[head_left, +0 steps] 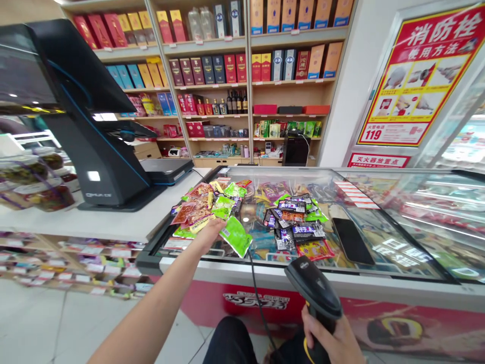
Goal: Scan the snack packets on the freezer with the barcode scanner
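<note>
My left hand (210, 233) reaches over the near left part of the freezer's glass top and pinches a green snack packet (236, 236) by its left end. Just beyond it lies a loose heap of snack packets (200, 198), some reddish-brown, some green. My right hand (329, 333) is wrapped round the grip of a black barcode scanner (315, 288), low in front of the freezer, its head pointing up and left. A second pile of packets (299, 222), mostly black and purple, with green and red ones, lies on the glass to the right.
A black phone (352, 240) lies on the freezer glass (257, 263) right of the second pile. At left, a dark checkout terminal (102, 146) and several tubs (49, 177) stand on a white counter (125, 222). The scanner's cable (257, 293) hangs before the freezer. Shelves of boxes (212, 71) stand behind.
</note>
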Action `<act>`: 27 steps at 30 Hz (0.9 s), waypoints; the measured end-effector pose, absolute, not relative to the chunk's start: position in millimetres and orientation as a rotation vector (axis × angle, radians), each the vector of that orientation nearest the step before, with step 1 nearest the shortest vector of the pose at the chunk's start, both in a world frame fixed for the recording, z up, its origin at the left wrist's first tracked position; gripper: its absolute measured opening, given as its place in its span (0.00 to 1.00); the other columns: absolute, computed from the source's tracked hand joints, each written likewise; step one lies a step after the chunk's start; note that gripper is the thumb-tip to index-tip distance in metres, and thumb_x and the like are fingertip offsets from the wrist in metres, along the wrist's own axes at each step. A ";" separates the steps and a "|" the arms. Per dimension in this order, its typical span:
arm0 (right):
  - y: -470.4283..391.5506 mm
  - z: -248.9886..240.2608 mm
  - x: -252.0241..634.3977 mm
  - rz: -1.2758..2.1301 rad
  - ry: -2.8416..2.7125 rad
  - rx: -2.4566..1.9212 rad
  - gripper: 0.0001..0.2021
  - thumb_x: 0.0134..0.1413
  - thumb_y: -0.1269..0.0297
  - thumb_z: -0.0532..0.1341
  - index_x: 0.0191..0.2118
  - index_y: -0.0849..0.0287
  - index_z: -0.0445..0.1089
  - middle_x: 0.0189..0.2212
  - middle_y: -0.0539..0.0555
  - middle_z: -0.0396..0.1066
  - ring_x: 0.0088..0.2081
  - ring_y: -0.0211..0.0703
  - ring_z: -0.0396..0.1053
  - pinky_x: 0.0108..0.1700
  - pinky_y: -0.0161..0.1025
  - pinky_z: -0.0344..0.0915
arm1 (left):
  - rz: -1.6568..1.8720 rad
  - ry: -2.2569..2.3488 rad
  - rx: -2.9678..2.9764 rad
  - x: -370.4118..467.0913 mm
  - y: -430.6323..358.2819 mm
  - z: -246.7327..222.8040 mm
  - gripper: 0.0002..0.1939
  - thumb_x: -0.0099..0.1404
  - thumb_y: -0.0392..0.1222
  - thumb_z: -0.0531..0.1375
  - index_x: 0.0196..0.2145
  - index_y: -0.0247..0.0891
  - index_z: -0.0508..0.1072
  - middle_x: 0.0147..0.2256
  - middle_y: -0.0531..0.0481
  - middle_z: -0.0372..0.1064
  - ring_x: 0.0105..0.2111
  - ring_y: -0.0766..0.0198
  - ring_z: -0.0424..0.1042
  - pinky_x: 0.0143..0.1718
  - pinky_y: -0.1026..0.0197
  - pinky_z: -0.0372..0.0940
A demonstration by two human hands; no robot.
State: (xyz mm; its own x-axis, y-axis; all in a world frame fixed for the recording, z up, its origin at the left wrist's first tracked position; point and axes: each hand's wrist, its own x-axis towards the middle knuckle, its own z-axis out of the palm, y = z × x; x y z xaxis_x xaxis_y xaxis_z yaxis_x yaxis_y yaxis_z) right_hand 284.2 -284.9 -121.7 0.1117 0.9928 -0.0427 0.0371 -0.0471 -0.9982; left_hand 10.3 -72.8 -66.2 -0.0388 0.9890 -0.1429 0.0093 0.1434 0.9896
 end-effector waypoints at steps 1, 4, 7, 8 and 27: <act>-285.1 -122.5 283.2 1.138 -1.128 -1.320 0.24 0.47 0.41 0.62 0.22 0.60 0.69 0.14 0.49 0.63 0.19 0.40 0.61 0.27 0.37 0.60 | 1.095 1.336 1.118 10.4 -73.4 -68.0 0.14 0.47 0.43 0.68 0.20 0.37 0.66 0.18 0.53 0.66 0.21 0.65 0.69 0.26 0.64 0.65; -285.4 -125.0 280.2 1.127 -1.130 -1.322 0.24 0.47 0.41 0.63 0.23 0.61 0.70 0.13 0.49 0.63 0.19 0.38 0.61 0.27 0.36 0.59 | 0.980 1.364 1.192 11.8 -70.9 -68.4 0.17 0.44 0.45 0.70 0.18 0.38 0.65 0.17 0.55 0.65 0.21 0.66 0.67 0.25 0.64 0.64; -285.1 -125.6 276.6 1.121 -1.135 -1.330 0.24 0.47 0.41 0.63 0.23 0.61 0.69 0.13 0.49 0.64 0.19 0.38 0.60 0.27 0.37 0.59 | 0.883 1.388 1.294 17.7 -63.5 -64.0 0.15 0.40 0.43 0.71 0.17 0.36 0.68 0.18 0.53 0.67 0.19 0.66 0.66 0.23 0.65 0.60; -285.1 -125.5 275.2 1.122 -1.135 -1.331 0.24 0.47 0.41 0.63 0.24 0.61 0.70 0.13 0.49 0.64 0.19 0.38 0.61 0.27 0.37 0.60 | 0.850 1.406 1.325 20.4 -60.5 -62.3 0.14 0.39 0.41 0.72 0.17 0.36 0.69 0.17 0.53 0.68 0.18 0.67 0.65 0.22 0.66 0.59; -270.3 -57.1 266.1 1.058 -1.593 -1.536 0.15 0.50 0.52 0.62 0.37 0.60 0.73 0.20 0.51 0.71 0.21 0.42 0.66 0.28 0.37 0.65 | 1.257 0.844 0.672 55.1 -121.3 -71.5 0.09 0.59 0.35 0.62 0.38 0.32 0.74 0.36 0.43 0.77 0.41 0.56 0.76 0.45 0.56 0.70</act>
State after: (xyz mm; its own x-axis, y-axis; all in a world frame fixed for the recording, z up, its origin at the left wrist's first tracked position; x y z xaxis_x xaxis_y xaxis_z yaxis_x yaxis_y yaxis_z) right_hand 266.1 -270.3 -57.1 -0.0768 0.9949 -0.0658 0.4467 -0.0247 -0.8944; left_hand 55.1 -121.3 -71.5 0.0934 0.9804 -0.1736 -0.5320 0.1965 0.8236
